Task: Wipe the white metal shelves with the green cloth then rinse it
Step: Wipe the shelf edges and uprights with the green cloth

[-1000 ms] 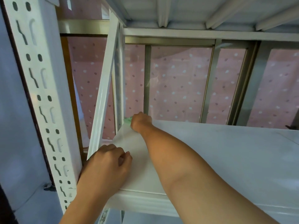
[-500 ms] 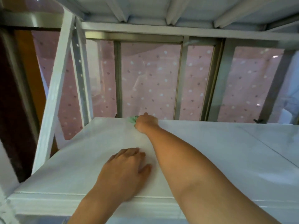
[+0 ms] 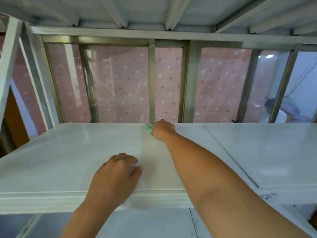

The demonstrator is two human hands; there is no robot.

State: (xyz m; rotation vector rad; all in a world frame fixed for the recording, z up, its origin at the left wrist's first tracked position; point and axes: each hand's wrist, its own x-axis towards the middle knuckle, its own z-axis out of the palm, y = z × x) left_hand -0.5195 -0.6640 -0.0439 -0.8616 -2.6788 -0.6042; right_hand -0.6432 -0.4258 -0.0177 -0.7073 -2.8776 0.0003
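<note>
Two white shelves fill most of the view: one broad white metal shelf [image 3: 68,160] at chest height, and the ribbed underside of the upper shelf [image 3: 137,12] overhead. At the far left a white slanted upright [image 3: 7,54] of the rack runs down past a strip of brown door or frame [image 3: 12,124]. The shelf top is smooth and glossy, catching pale reflections, and its front lip crosses the whole picture.

Left of centre, the left hand [image 3: 115,177] rests palm down on the front part of the shelf, fingers loosely curled and spread on the metal, gripping nothing. Behind the shelf stands a metal-framed window [image 3: 151,79], its panes backed by a pink curtain [image 3: 120,86] with pale and dark dots.

Just right of centre, the right arm stretches across the shelf to its back edge, where the right hand [image 3: 163,130] is closed over the green cloth [image 3: 148,126]. Only a small bunched corner of the cloth shows at the hand's left side, pressed onto the shelf against the window frame.

Further right, a thin dark seam [image 3: 229,157] runs diagonally across the shelf where two panels meet. At the far right the curtain ends, and through the glass a blurred person [image 3: 281,110] in light clothes shows against a pale blue wall.
</note>
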